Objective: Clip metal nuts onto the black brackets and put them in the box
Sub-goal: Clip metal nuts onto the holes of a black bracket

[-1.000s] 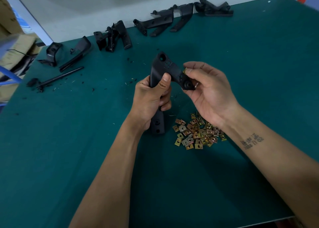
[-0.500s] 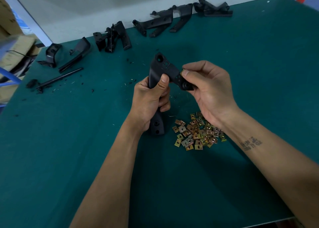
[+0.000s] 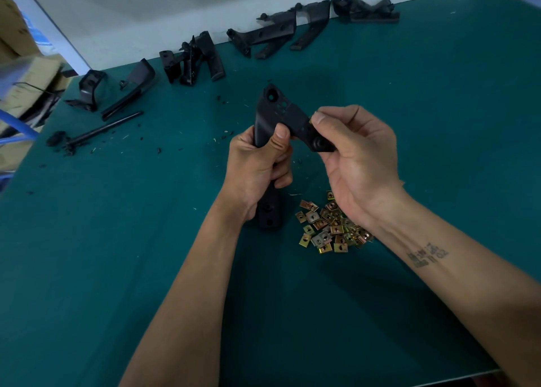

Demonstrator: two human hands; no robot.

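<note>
The black bracket stands upright over the green counter, its bottom end close to the pile of metal nuts. The left hand is wrapped tight around its long stem. The right hand pinches the side arm near the round hole, thumb on top. A second ago the thumb sat lower on that arm; now it has slid up a bit. More black brackets lie along the far edge.

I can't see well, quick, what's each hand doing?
Left hand: closed around the black bracket.
Right hand: fingers pinching the same bracket's short arm.
</note>
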